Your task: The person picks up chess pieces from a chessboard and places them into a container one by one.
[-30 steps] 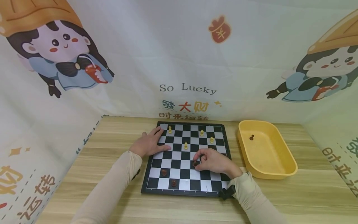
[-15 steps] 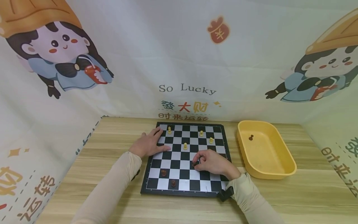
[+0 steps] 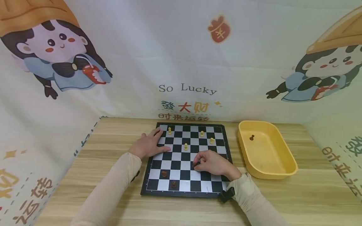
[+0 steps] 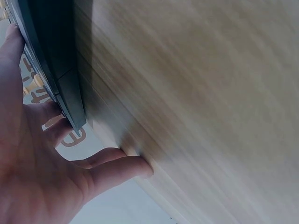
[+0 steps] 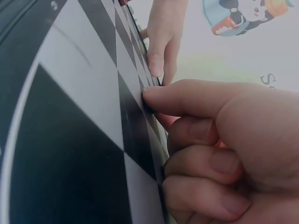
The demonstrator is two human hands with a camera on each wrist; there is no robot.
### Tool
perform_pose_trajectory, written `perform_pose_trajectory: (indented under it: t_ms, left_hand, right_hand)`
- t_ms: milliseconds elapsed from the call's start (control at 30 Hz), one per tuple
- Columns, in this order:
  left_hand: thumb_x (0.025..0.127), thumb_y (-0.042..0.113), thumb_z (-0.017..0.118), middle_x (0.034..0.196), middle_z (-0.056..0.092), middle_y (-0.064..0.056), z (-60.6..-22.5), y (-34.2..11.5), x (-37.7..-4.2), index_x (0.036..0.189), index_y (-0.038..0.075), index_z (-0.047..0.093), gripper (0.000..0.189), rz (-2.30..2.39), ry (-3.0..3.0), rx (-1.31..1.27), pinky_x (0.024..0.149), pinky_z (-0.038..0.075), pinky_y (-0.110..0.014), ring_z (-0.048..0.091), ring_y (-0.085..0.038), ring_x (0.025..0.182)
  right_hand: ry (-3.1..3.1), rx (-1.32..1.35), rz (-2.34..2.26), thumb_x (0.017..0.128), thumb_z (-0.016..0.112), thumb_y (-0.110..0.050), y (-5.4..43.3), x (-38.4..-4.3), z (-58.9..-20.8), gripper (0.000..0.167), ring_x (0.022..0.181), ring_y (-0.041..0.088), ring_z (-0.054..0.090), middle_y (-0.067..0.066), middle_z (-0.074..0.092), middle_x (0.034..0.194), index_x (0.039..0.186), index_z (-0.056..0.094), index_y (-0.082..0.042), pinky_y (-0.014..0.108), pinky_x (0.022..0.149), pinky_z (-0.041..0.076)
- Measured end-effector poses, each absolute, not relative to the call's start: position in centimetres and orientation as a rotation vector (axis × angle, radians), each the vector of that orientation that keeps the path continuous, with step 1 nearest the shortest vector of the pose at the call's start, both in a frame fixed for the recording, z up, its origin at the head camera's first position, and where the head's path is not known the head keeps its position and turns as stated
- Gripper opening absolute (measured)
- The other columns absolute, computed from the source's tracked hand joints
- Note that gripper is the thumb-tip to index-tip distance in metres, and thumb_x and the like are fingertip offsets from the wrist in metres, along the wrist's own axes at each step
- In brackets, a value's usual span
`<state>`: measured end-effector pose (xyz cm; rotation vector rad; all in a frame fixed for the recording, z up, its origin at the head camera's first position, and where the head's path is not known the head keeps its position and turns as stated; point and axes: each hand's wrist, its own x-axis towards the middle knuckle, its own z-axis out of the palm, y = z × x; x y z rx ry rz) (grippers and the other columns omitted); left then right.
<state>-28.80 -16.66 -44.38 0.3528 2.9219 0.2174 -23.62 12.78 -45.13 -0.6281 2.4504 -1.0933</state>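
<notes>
Nearby, yellow tub (image 3: 268, 153); left hand (image 3: 146, 145) spread, part-hidden dark piece (image 3: 196, 164) pinched in right hand (image 3: 214, 163)

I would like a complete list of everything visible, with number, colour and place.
Table: 1, light brown, across the bottom
Cloth: count unclear, white, behind the table
Cartoon figures: 2, mostly blue and orange, on cloth
Pouch print: 1, red, on cloth
Lettering: several groups, mixed colours, on cloth
Board: 1, black and white, on the table
Tray: 1, yellow, right of the board
Pale pieces: 4, yellow, board's far half
Dark pieces: 3, brown, two near board's front-left corner, one in tray
Held piece: 1, dark, near board's centre, mostly hidden
Sleeves: 2, beige, on the arms
Wrist cameras: 2, black, at wrists
Left hand: 1, bare, board's left edge
Right hand: 1, bare, pinching held piece
</notes>
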Motion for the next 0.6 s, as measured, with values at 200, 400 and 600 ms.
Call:
perform_pose_trajectory:
  t_ms: [200, 400, 600]
  left_hand:
    - [0.090, 0.079, 0.051, 0.172, 0.020, -0.013, -44.35, -16.99, -28.64, 0.163, 0.012, 0.027, 0.102, 0.225, 2.930, 0.363, 0.118, 0.034, -0.065, 0.033, -0.061, 0.144]
    - [0.090, 0.079, 0.051, 0.172, 0.020, -0.013, -44.38, -16.99, -28.50, 0.163, 0.012, 0.027, 0.102, 0.225, 2.932, 0.359, 0.118, 0.034, -0.065, 0.032, -0.062, 0.144]
    - [0.089, 0.079, 0.052, 0.172, 0.020, -0.012, -44.15, -16.89, -28.37, 0.163, 0.012, 0.027, 0.102, 0.235, 2.933, 0.355, 0.116, 0.036, -0.066, 0.032, -0.063, 0.144]
  right_hand:
    - [2.432, -0.654, -1.106, 0.090, 0.074, -0.016, 12.62, -23.67, -44.82, 0.007, 0.050, 0.007, 0.041, -0.007, 0.048, 0.055, 0.097, 0.071, -0.013, 0.019, 0.050, 0.029]
    - [2.420, -0.662, -1.124, 0.092, 0.073, -0.017, 12.70, -23.73, -44.56, 0.008, 0.050, 0.006, 0.042, -0.007, 0.049, 0.057, 0.098, 0.071, -0.013, 0.018, 0.049, 0.030]
    - [2.415, -0.664, -1.127, 0.092, 0.073, -0.018, 12.90, -23.81, -44.30, 0.010, 0.050, 0.006, 0.042, -0.007, 0.048, 0.056, 0.099, 0.071, -0.012, 0.018, 0.049, 0.030]
